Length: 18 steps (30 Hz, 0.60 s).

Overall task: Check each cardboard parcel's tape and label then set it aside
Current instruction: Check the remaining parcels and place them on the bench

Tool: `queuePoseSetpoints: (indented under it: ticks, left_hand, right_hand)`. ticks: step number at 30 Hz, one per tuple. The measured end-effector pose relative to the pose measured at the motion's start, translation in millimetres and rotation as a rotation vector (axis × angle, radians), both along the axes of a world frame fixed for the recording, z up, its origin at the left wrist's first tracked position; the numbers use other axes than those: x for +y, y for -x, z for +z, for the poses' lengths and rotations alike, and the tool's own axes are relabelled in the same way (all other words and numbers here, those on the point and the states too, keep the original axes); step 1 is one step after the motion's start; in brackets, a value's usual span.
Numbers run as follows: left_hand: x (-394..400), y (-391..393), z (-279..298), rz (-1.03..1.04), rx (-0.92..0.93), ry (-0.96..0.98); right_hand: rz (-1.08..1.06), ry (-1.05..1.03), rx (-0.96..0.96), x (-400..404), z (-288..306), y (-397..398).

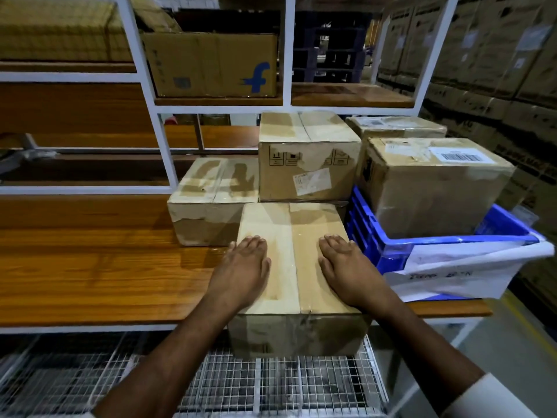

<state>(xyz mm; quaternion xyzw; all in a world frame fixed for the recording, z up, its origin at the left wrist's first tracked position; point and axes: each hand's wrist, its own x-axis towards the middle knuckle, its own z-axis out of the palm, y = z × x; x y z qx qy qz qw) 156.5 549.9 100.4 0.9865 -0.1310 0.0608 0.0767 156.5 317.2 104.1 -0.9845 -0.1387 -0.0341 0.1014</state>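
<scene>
left hand [244, 264], right hand [346, 267], flat, palms down on taped parcel [294, 285]

1. Blue "f" logo printed on the shelf carton [211, 64].
2. Barcode label [462, 155] on the parcel in the blue crate; digits illegible.
3. Handwriting on the white sheet [446, 276]: unreadable.

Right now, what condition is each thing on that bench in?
Front parcel: taped shut, overhanging the bench edge.
Left hand: flat on the parcel top.
Right hand: flat on the parcel top.
Labelled parcel: closed, sitting in the blue crate.
Stacked parcel: taped, upright.
Low parcel: taped, scuffed.
</scene>
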Motion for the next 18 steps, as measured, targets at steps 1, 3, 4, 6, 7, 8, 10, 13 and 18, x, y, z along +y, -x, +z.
queuePoseSetpoints:
  ticks: [1,3,4,6,7,8,10,13,18]
  left_hand:
    - [-3,-3,0,0.011,-0.008,-0.022]
    - [-10,-6,1,0.033,0.002,-0.053]
    - [-13,-5,3,0.036,0.005,-0.054]
    - [-19,3,8,-0.010,0.010,-0.025]
    - [-23,12,11,-0.059,0.018,0.007]
    - [-27,21,12,-0.115,0.021,0.037]
    - [-34,39,12,-0.187,0.015,0.081]
    - [-37,47,6,-0.167,-0.006,0.071]
    - [-35,41,3,-0.177,-0.010,0.102]
  right_hand:
    - [-0.002,0.013,-0.005,2,1,-1]
    - [-0.001,0.043,-0.009,4,4,-2]
    - [0.006,0.051,-0.008,4,7,-1]
    - [0.037,0.036,0.015,6,14,8]
    - [0.071,0.019,0.025,9,18,14]
    - [0.118,0.010,0.023,14,18,20]
    - [0.196,0.014,0.006,25,11,31]
    - [0.169,0.014,0.001,31,-2,36]
    - [0.157,-0.018,0.008,27,-1,33]
